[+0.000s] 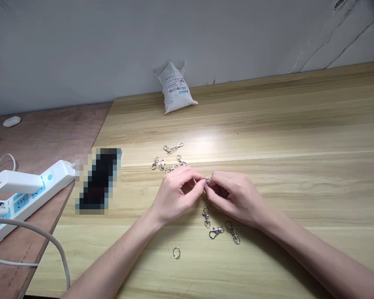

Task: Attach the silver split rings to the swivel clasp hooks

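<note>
held clasp: a small silver swivel clasp (208, 182), raised just off the table, right where the two sets of fingertips meet; only a bit of metal shows, the rest is covered.
left hand: the left hand (177, 193) comes in from the left, thumb and forefinger pinched on the held clasp, other fingers curled under.
right hand: the right hand (233, 197) comes in from the right, fingertips also closed on the same piece, palm turned down.
relation: the held clasp lies dead between the hands, equally near both; its long axis cannot be told, too much is hidden.
near clasps: three loose clasps (216, 231) lie on the table just below the hands, nearer the right wrist.
split ring: one split ring (176, 253) lies alone beside the left forearm.
far clasps: a scattered group of clasps (173, 148) sits just beyond the left hand's knuckles.
bag: a small white plastic bag (175, 87) stands at the far edge against the wall.
table: pale wood-grain table (299, 174).
left side: a white power strip (28, 195) with a plug and cables, well apart from the hands.
</note>
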A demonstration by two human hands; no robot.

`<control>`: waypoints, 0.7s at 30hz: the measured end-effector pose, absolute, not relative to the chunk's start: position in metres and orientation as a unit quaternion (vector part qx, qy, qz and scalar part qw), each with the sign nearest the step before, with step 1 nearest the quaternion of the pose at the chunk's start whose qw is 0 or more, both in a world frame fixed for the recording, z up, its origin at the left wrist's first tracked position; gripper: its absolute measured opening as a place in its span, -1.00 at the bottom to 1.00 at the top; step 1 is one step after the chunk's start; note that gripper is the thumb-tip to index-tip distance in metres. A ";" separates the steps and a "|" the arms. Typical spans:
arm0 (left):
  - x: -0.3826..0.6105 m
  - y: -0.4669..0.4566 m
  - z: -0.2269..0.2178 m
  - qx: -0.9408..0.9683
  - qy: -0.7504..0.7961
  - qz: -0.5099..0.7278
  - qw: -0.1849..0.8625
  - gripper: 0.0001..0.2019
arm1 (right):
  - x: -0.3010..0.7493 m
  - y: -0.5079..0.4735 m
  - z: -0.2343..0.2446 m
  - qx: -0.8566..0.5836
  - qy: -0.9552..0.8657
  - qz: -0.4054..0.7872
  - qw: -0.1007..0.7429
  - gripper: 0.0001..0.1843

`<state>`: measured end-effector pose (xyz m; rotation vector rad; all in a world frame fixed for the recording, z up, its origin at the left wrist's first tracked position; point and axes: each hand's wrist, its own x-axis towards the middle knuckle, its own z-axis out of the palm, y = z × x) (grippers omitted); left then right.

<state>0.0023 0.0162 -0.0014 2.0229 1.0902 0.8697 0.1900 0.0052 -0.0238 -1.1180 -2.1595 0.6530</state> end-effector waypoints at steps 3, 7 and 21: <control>0.003 0.017 -0.002 0.780 0.417 0.331 0.329 -0.91 | 0.190 0.005 -0.023 -0.423 -0.818 0.242 0.306 -0.73; 0.003 0.017 -0.003 0.785 0.412 0.330 0.324 -0.90 | 0.191 0.005 -0.021 -0.421 -0.819 0.239 0.309 -0.75; 0.002 0.017 -0.005 0.802 0.399 0.295 0.334 -0.86 | 0.193 0.006 -0.020 -0.418 -0.838 0.227 0.267 -0.81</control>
